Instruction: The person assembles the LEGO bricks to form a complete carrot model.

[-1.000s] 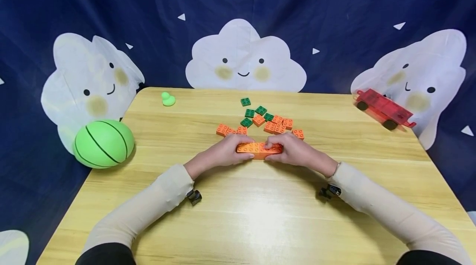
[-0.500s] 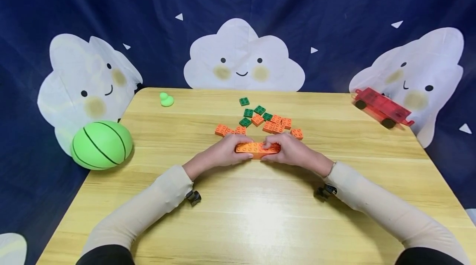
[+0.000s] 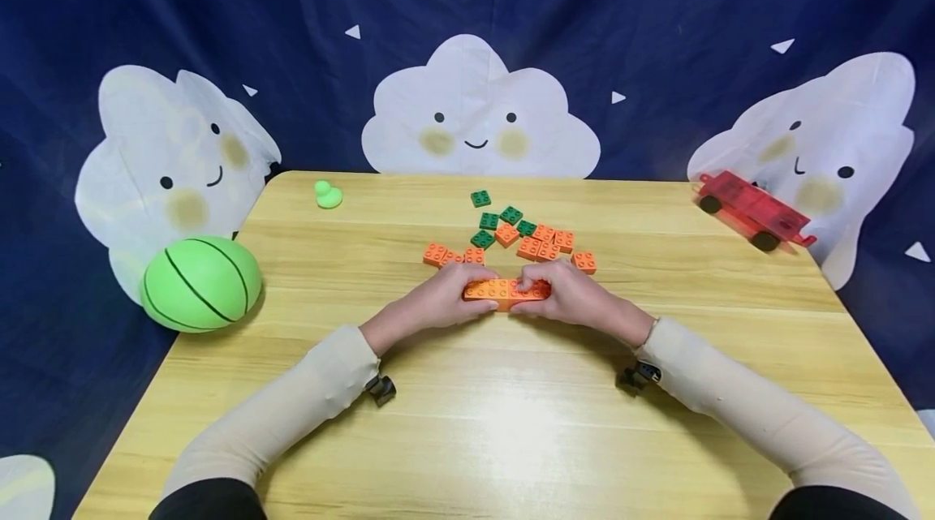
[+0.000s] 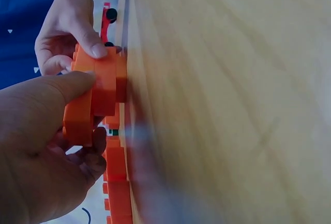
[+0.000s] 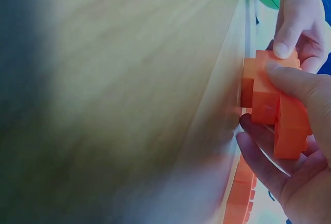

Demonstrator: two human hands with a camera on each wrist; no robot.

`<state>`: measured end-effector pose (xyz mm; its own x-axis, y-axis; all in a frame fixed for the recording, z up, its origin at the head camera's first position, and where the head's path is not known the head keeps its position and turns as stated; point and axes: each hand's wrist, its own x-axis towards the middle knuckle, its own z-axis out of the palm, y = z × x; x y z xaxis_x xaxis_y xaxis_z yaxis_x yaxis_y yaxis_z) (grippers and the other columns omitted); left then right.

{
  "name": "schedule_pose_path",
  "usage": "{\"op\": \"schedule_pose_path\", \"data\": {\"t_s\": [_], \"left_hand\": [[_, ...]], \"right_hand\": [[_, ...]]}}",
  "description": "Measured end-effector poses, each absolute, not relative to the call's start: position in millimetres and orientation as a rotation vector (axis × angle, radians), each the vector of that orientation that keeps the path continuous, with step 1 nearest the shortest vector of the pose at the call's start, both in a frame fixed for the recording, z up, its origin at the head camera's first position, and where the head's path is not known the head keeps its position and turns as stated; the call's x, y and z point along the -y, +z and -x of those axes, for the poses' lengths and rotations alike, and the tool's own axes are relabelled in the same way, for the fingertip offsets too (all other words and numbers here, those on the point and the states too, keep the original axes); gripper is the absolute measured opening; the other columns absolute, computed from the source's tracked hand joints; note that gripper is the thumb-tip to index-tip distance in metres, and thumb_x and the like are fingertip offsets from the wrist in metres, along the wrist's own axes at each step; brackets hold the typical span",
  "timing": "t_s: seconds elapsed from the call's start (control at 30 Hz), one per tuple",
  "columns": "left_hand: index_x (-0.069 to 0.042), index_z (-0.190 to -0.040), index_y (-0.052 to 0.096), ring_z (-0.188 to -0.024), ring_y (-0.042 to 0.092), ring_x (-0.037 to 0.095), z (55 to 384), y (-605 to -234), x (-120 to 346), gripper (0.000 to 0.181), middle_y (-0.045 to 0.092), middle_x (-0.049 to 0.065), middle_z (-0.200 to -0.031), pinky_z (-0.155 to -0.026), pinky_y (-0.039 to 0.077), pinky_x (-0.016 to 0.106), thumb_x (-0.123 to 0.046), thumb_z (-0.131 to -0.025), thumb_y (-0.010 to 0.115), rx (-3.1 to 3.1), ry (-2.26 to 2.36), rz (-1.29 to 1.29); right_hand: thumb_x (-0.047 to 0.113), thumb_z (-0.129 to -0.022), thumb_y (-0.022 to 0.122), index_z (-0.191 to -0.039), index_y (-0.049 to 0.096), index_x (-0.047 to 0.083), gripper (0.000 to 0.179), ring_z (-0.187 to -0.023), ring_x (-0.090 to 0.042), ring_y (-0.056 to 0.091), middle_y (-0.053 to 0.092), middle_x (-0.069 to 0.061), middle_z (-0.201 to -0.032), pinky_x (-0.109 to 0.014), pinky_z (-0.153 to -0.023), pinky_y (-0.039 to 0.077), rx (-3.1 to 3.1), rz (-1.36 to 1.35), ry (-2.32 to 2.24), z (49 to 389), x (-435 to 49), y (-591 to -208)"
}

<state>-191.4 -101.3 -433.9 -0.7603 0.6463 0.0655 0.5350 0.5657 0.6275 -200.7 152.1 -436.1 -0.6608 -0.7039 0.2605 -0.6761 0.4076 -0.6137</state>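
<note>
Both hands grip a stack of orange toy building blocks [image 3: 491, 291] at the middle of the table. My left hand [image 3: 447, 295] pinches its left end, thumb on the near face and fingers behind. The right hand [image 3: 573, 293] holds the other end, its thumb on the near face and a bent finger over the studded top. The left wrist view shows the stack [image 4: 105, 87] in stepped layers, wider at the top, with a narrower block [image 4: 121, 77] at table level. In the right wrist view both thumbs press the same middle layer [image 5: 265, 97].
Behind the hands lie loose orange blocks [image 3: 548, 236] and green blocks [image 3: 489, 221], several of each. A green ball [image 3: 200, 285] sits at the left edge, a small green duck-shaped toy [image 3: 329, 195] at the back left, and a red wheeled toy [image 3: 756, 210] at the right.
My right thumb has shifted slightly left along the near face of the stack. The left hand keeps its grip, and the loose blocks stay where they were.
</note>
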Motion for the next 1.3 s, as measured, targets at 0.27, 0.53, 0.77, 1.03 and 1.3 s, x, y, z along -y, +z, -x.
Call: {"op": "schedule_pose_path", "data": {"t_s": [0.27,0.53,0.77,1.03,1.3], "left_hand": [[-0.011,-0.141,0.061,-0.135,0.052,0.027,193,-416,114,0.056,0.057,0.01,-0.144,-0.115,0.045,0.05,-0.041,-0.095,0.073,-2.793,0.889,-0.959],[-0.008,-0.154,0.045,-0.142,0.045,0.032,223,-401,152,0.055,0.047,0.013,-0.152,-0.121,0.039,0.052,-0.012,-0.1,0.057,-2.819,0.761,-0.744],[-0.003,-0.146,0.054,-0.137,0.053,0.036,233,-415,161,0.053,0.057,0.018,-0.146,-0.117,0.043,0.05,-0.007,-0.094,0.066,-2.754,0.602,-0.724],[0.0,-0.134,0.063,-0.122,0.061,0.034,234,-422,160,0.039,0.066,0.018,-0.128,-0.107,0.05,0.048,-0.007,-0.095,0.069,-2.824,0.593,-0.665],[0.0,-0.134,0.062,-0.119,0.062,0.032,230,-414,165,0.04,0.066,0.018,-0.128,-0.103,0.052,0.046,-0.014,-0.097,0.07,-2.86,0.683,-0.632]], "right_hand": [[0.016,-0.08,0.09,-0.074,0.056,0.017,0.034,-0.062,-0.004,0.05,0.068,0.007,-0.077,-0.019,-0.059,0.042,-2.623,1.279,-1.086,200,-148,-433],[0.015,-0.079,0.09,-0.073,0.051,0.016,0.04,-0.059,-0.002,0.044,0.068,0.008,-0.075,-0.026,-0.068,0.046,-2.645,1.281,-1.074,198,-152,-431],[0.018,-0.079,0.09,-0.078,0.059,0.018,0.031,-0.067,0.0,0.061,0.073,0.007,-0.082,-0.024,-0.069,0.052,-2.665,1.296,-1.041,196,-149,-430],[0.028,-0.083,0.088,-0.094,0.066,0.017,0.026,-0.093,-0.015,0.072,0.076,0.001,-0.104,-0.037,-0.083,0.059,-2.738,1.367,-0.917,196,-148,-421],[0.025,-0.087,0.084,-0.11,0.071,0.016,0.028,-0.101,-0.012,0.071,0.076,0.003,-0.109,-0.033,-0.088,0.06,-2.66,1.472,-0.839,200,-146,-421]]}}
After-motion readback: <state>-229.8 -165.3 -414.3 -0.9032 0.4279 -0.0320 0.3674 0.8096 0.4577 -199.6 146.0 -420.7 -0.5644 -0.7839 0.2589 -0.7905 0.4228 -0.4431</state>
